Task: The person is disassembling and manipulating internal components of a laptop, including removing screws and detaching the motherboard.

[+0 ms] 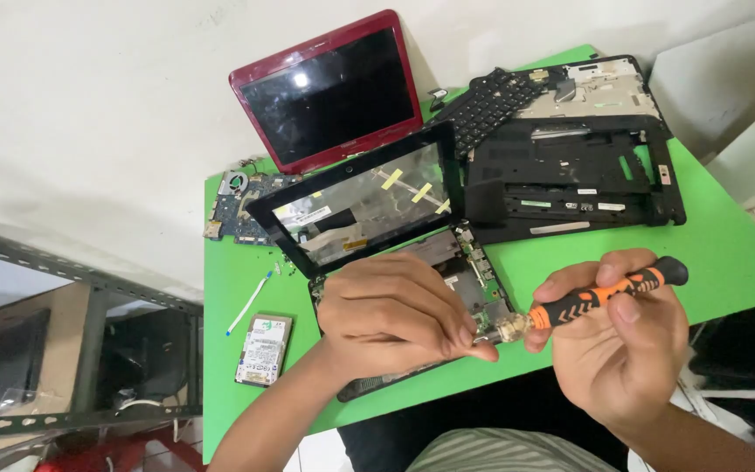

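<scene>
My right hand (624, 350) grips an orange and black screwdriver (600, 295) held almost level, its metal tip pointing left. My left hand (398, 315) rests on the opened base of a small black laptop (474, 278), fingertips pinched at the screwdriver's metal tip. The laptop's hinged screen frame (362, 199) stands tilted behind my left hand, with yellow tape strips on the bare panel back. Circuit board parts show between the two hands.
On the green table (727, 253) lie a red laptop lid (329, 92), a black keyboard (485, 103), a black bottom case (570, 175), a circuit board with fan (239, 203), a hard drive (264, 350) and a white ribbon cable (249, 302). A metal shelf frame (80, 288) stands left.
</scene>
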